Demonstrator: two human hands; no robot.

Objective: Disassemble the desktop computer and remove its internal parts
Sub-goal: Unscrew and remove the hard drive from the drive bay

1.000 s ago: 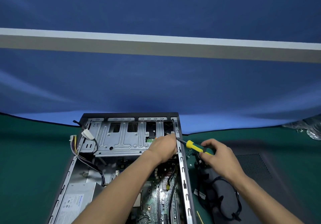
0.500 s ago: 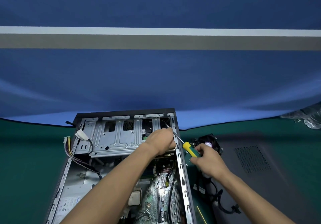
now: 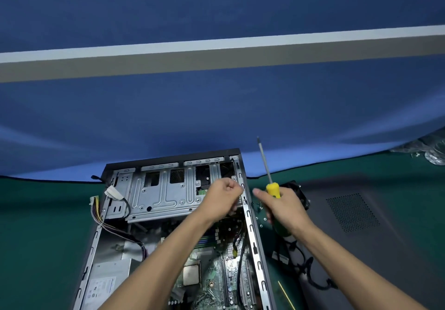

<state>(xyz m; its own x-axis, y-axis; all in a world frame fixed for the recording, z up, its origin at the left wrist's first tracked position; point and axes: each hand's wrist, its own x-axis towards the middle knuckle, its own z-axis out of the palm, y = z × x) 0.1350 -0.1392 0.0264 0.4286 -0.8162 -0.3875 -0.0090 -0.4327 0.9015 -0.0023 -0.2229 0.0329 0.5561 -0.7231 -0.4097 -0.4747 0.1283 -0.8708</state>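
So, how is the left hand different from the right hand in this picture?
The right hand grips the screwdriver, its shaft pointing up; the left hand carries no tool, and whether its curled fingers pinch something small cannot be told. The left hand is over the open computer case, the right hand beside it, over the table. Both are bare.

Even, soft overhead light w/ faint shadows, no glare; wide-angle bends edges; left hand [image 3: 222, 197] slightly motion-blurred.

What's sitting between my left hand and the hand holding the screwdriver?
In the head view, the computer case's right side rail runs between the left hand and the right hand, which grips the screwdriver. Nothing else shows there.
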